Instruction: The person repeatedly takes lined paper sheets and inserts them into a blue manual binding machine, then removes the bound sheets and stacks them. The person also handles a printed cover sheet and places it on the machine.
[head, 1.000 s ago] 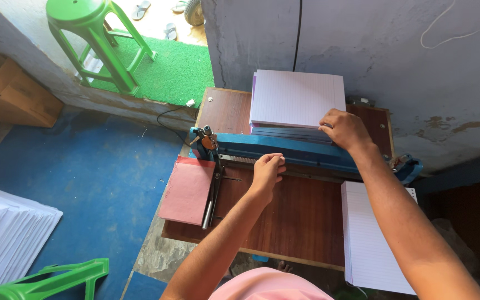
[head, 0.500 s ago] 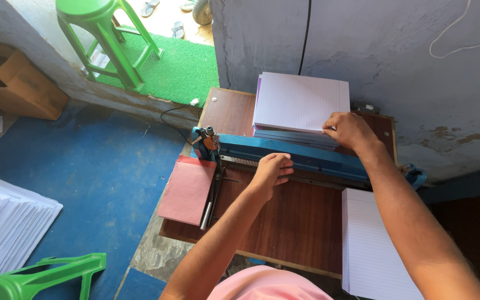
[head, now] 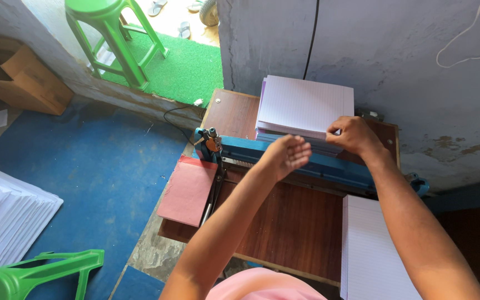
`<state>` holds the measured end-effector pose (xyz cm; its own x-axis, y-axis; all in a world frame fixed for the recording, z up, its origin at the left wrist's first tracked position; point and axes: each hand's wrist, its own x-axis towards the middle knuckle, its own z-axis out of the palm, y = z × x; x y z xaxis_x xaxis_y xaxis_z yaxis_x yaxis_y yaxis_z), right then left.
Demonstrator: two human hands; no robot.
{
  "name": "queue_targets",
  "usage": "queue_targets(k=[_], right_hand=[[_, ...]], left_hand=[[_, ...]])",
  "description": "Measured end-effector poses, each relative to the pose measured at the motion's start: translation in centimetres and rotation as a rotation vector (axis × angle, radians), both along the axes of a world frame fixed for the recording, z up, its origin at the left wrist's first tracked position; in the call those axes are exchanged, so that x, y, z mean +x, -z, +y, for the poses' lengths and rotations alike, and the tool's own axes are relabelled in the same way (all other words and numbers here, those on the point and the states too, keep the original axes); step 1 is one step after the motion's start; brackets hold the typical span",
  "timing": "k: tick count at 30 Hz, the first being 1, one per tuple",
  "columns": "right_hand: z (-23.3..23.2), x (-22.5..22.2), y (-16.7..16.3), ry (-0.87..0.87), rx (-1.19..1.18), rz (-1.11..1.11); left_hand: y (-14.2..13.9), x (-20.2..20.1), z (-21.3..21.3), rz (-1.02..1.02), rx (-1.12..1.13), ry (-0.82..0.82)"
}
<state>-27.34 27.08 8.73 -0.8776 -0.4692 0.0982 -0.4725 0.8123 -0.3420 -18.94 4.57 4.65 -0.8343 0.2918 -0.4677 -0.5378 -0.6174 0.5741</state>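
Observation:
A thick stack of white ruled paper (head: 305, 105) lies at the back of a wooden table (head: 284, 222), behind a blue machine bar (head: 306, 161) that runs across it. My right hand (head: 352, 135) pinches the near right corner of that stack. My left hand (head: 289, 154) hovers over the blue bar near the stack's front edge, fingers loosely curled with nothing in them. A second stack of ruled sheets (head: 370, 250) rests on the table's right side under my right forearm.
A red board (head: 187, 189) hangs off the table's left edge. A grey wall stands behind. Green stool (head: 115, 33) on green mat at back left, cardboard box (head: 20, 78), white paper pile (head: 4, 216) and another green stool (head: 23, 275) on the blue floor.
My left hand has lifted off the table and moved up towards the paper stack's front edge. My right hand stays at the stack's corner. The view has shifted a little.

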Motion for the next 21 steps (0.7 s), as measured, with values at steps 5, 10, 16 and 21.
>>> queue_targets(k=[5, 10, 16, 21], right_hand=[[0.4, 0.1, -0.7, -0.006, -0.103, -0.105], [0.4, 0.2, -1.2, 0.025, -0.06, -0.153], [0.3, 0.2, -1.4, 0.009, -0.047, -0.13], [0.4, 0.5, -0.8, -0.027, -0.103, -0.059]], left_hand=[[-0.4, -2.9, 0.1, -0.049, 0.023, -0.141], [0.2, -2.5, 0.4, -0.099, 0.048, -0.153], [1.0, -2.0, 0.7, -0.089, 0.081, -0.152], [0.6, -2.4, 1.3, -0.08, 0.141, -0.162]])
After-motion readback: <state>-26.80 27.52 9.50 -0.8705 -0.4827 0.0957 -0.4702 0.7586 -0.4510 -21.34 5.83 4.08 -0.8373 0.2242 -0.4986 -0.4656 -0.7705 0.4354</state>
